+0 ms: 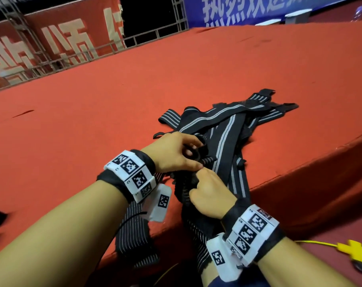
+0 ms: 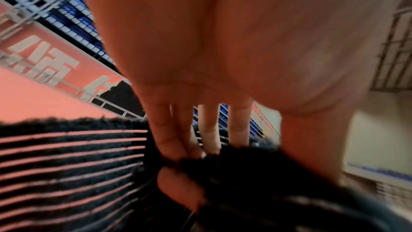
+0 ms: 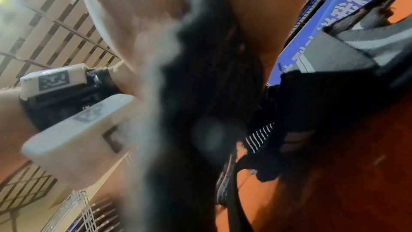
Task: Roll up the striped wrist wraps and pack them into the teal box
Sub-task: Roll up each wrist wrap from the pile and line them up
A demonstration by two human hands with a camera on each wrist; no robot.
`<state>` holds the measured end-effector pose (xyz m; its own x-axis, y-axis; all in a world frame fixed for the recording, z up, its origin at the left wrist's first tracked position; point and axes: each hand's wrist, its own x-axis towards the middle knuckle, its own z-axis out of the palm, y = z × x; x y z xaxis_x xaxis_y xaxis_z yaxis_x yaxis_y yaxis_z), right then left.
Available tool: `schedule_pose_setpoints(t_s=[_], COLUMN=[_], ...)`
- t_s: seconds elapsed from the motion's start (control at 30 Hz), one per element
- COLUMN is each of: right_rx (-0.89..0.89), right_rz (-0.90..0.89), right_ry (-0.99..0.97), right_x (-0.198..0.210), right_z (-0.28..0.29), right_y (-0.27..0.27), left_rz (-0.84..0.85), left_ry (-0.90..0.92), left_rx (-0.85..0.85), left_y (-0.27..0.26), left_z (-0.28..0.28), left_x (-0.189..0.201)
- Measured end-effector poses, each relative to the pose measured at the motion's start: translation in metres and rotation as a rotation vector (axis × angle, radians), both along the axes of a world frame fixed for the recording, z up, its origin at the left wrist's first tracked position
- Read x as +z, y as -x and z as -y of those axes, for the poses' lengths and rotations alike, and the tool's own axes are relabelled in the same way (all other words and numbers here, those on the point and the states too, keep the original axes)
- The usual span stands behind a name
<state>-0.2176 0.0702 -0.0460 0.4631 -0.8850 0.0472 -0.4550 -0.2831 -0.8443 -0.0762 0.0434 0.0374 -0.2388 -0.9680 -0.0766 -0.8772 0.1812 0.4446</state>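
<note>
Striped wrist wrap (image 1: 188,189) bunched between my hands at the near edge of the red table (image 1: 93,121) — its tail hangs over the side. My left hand (image 1: 171,154) pinches the small dark roll at its end, my right hand (image 1: 211,195) is clenched round the strap below. The other wraps (image 1: 234,125) lie in a crossed pile just beyond my knuckles

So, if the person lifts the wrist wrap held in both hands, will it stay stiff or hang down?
Probably floppy: the wrist wrap gripped by the left hand and right hand already droops over the table edge. It seems light and crumples easily. Unrolled, it should not roll away.
</note>
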Motion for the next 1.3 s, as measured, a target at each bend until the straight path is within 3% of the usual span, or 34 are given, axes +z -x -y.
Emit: schedule_pose_setpoints(t_s=[0.2, 0.33, 0.47, 0.57, 0.63, 0.7, 0.83, 1.0, 1.17, 1.3], right_rx=[0.041, 0.082, -0.019, -0.198, -0.280, -0.337, -0.410, -0.278, -0.139, 0.041], right_rz=[0.107, 0.130, 0.177, 0.230, 0.278, 0.317, 0.387, 0.539, 0.543, 0.544], right_ry=[-0.018, 0.015, -0.011, -0.024, -0.044, -0.055, -0.067, -0.043, 0.013, -0.093], right_x=[-0.010, -0.009, -0.004, -0.003, -0.007, -0.008, -0.008, 0.008, 0.023, 0.030], right_z=[0.005, 0.009, 0.011, 0.019, 0.027, 0.031, 0.035, 0.023, 0.008, -0.005], right_y=[0.007, 0.012, 0.016, 0.014, 0.013, 0.015, 0.016, 0.005, -0.007, -0.017], left_rz=[0.285, 0.145, -0.040, -0.344, -0.405, -0.378, -0.572, -0.434, -0.588, -0.659], left_ry=[0.197, 0.414, 0.511, 0.329, 0.195, 0.215, 0.279, 0.170, 0.133, 0.171], left_rx=[0.047, 0.294, 0.273, 0.092, -0.009, 0.015, 0.144, 0.114, 0.139, 0.255], left_y=[0.009, -0.006, 0.001, 0.026, 0.038, 0.039, 0.020, -0.006, -0.021, -0.037], left_z=[0.008, 0.021, 0.034, 0.039, 0.039, 0.037, 0.026, -0.004, -0.038, -0.062], left_x=[0.002, -0.003, 0.000, 0.006, 0.009, 0.010, 0.000, -0.020, -0.022, -0.016])
